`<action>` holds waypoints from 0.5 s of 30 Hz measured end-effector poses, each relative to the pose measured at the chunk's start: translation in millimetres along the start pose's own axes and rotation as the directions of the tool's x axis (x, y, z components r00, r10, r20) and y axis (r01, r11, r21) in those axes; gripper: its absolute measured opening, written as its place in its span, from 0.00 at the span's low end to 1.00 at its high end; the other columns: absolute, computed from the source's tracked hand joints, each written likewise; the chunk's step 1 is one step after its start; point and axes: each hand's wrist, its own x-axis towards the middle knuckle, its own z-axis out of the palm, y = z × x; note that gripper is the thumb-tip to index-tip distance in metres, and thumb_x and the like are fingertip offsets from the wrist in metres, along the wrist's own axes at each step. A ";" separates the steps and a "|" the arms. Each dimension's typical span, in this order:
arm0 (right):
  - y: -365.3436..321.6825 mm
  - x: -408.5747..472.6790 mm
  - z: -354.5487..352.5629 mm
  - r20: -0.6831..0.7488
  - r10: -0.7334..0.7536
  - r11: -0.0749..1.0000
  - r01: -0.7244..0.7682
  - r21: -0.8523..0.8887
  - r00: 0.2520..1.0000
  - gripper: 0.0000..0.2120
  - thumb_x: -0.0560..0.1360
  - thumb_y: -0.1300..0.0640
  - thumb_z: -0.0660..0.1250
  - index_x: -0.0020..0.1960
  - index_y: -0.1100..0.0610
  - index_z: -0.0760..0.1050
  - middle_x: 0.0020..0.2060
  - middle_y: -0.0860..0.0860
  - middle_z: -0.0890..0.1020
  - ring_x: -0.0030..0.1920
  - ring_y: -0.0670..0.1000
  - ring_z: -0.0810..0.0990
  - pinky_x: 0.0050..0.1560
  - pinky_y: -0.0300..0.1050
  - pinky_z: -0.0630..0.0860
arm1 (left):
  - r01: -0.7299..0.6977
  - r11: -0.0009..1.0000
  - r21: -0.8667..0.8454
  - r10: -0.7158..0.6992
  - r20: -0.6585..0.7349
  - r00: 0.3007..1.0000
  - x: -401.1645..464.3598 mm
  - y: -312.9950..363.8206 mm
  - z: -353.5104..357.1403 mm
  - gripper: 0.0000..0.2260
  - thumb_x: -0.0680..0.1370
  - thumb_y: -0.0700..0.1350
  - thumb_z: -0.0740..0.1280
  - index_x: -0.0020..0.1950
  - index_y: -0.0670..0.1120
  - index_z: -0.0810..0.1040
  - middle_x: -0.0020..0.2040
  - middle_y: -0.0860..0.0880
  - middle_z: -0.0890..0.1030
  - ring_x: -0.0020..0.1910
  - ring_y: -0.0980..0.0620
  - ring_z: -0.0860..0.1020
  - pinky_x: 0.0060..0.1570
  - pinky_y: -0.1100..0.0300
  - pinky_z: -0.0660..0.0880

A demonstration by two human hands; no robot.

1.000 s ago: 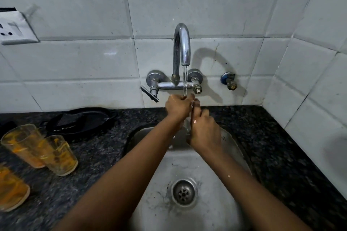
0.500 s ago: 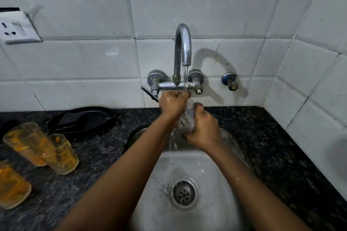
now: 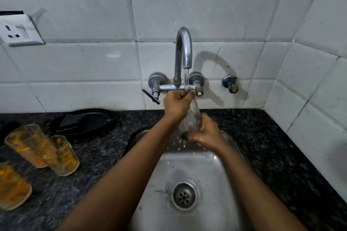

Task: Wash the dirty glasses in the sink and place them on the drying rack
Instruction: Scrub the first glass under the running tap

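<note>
A clear glass [image 3: 192, 118] is held upright under the running tap [image 3: 184, 50], over the steel sink [image 3: 216, 202]. My left hand [image 3: 175, 106] grips its rim at the top, fingers curled over the edge where the water falls. My right hand [image 3: 205, 133] wraps around its lower part and base. Water splashes off below the glass. Three dirty glasses smeared with orange residue stand on the left counter: a tall one [image 3: 28, 145], a shorter one [image 3: 62, 154] touching it, and one cut off by the left edge [image 3: 11, 189].
A black tray [image 3: 84, 121] lies on the dark granite counter [image 3: 272, 146] behind the dirty glasses. The tap's lever handle [image 3: 151, 95] sticks out left of my hands. A wall socket [image 3: 20, 33] sits on the white tiles. The sink drain [image 3: 185, 196] is near the front.
My hands came apart from a tight clasp under the stream. The glass now shows between them, my left hand at the rim and my right hand lower on its base.
</note>
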 end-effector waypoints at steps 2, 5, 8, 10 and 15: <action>5.8 -5.1 -10.4 0.257 0.054 0.873 -0.171 0.458 0.965 0.20 0.66 0.62 0.72 0.56 0.63 0.73 0.45 0.58 0.83 0.42 0.54 0.83 0.43 0.46 0.80 | 0.053 0.975 -0.217 -0.021 0.146 0.989 -2.1 0.0 -8.4 0.16 0.75 0.45 0.68 0.29 0.44 0.70 0.26 0.45 0.68 0.25 0.51 0.65 0.28 0.59 0.65; 4.0 -3.5 -9.1 0.177 0.076 0.903 -0.143 0.406 0.981 0.19 0.67 0.65 0.72 0.55 0.64 0.73 0.41 0.58 0.82 0.39 0.54 0.82 0.42 0.49 0.79 | 0.074 0.977 -0.198 -0.034 0.196 0.980 -0.7 -1.4 -10.9 0.16 0.75 0.45 0.68 0.30 0.42 0.71 0.28 0.42 0.71 0.26 0.48 0.70 0.30 0.58 0.71; -1.6 -1.1 9.1 -0.247 -0.015 0.890 -0.100 -0.445 0.969 0.29 0.63 0.55 0.77 0.58 0.60 0.67 0.50 0.56 0.79 0.50 0.57 0.79 0.46 0.47 0.76 | 0.119 0.990 0.080 -0.129 0.127 0.984 2.3 2.1 -0.1 0.13 0.75 0.47 0.68 0.33 0.42 0.74 0.35 0.40 0.79 0.36 0.43 0.80 0.45 0.50 0.80; -4.2 -2.5 14.1 -0.311 -0.189 0.757 -0.064 -0.651 0.931 0.31 0.64 0.52 0.77 0.59 0.60 0.64 0.53 0.57 0.77 0.53 0.58 0.78 0.48 0.46 0.74 | 0.090 0.986 0.143 -0.099 0.052 0.994 1.1 5.3 4.9 0.14 0.76 0.48 0.67 0.31 0.44 0.74 0.31 0.44 0.78 0.34 0.45 0.78 0.44 0.50 0.78; 5.2 -0.5 -10.0 0.139 0.041 0.946 -0.083 0.312 0.989 0.21 0.68 0.61 0.73 0.58 0.62 0.71 0.45 0.57 0.83 0.42 0.54 0.83 0.46 0.51 0.81 | 0.162 0.957 -0.239 -0.131 0.141 0.981 -1.0 -0.7 -12.8 0.10 0.75 0.44 0.68 0.34 0.43 0.76 0.30 0.47 0.76 0.30 0.48 0.75 0.40 0.52 0.76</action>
